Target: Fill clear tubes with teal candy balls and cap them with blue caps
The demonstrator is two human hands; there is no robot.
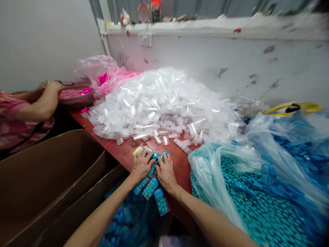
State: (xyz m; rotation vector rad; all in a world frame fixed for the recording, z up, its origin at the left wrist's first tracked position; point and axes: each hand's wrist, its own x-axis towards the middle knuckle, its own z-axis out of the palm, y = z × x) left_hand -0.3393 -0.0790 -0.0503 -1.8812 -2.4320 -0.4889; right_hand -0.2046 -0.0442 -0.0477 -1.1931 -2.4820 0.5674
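My left hand (141, 165) lies over a group of small clear bottles with blue caps and teal beads inside, its fingers stretched out. Beside it, my right hand (166, 172) has spread fingers resting on the same group, against a blue cap (164, 155). Between and below the hands, filled bottles (150, 188) lean over the table's front edge, and another filled bottle (161, 201) hangs tilted at the right. A small yellow-and-white piece (138, 150) lies by my left fingertips. Under the edge, more blue-capped bottles (123, 216) show dimly in a bag or bin.
A big heap of empty clear tubes (159, 106) covers the back of the red table (109, 147). At right is a plastic bag of teal beads (259, 202) with blue parts. Left stand a cardboard box (51, 175), a bowl of pink beads (77, 97) and another person's arm (41, 104).
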